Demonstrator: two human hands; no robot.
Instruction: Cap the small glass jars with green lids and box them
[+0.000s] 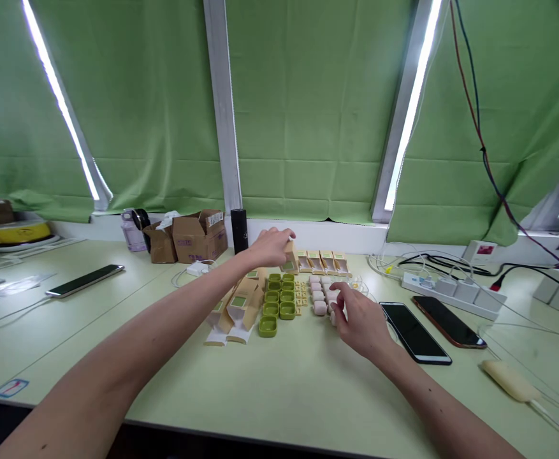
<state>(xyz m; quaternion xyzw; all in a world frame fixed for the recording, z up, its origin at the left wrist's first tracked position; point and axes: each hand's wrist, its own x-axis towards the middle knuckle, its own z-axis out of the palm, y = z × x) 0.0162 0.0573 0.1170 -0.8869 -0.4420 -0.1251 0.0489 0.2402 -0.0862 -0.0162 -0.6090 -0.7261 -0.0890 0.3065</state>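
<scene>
Left forearm (pixel 130 338) reached from near left across table (pixel 279 395); left hand (pixel 272 247) gripped small tan carton (pixel 289 258) beside left end of far carton row (pixel 327 262). Right hand (pixel 362 322) curled over right side of pink pieces (pixel 317 297); whether it gripped one, could not tell. Green cups (pixel 270 309) stood left of these, open cartons (pixel 239 302) farther left.

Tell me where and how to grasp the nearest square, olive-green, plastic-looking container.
Probably best to pinch the near wall of that square olive-green container, coming from above on the near side: it sits upright, open rim facing up, at the near end of its column, with the next olive-green container close behind.
</scene>
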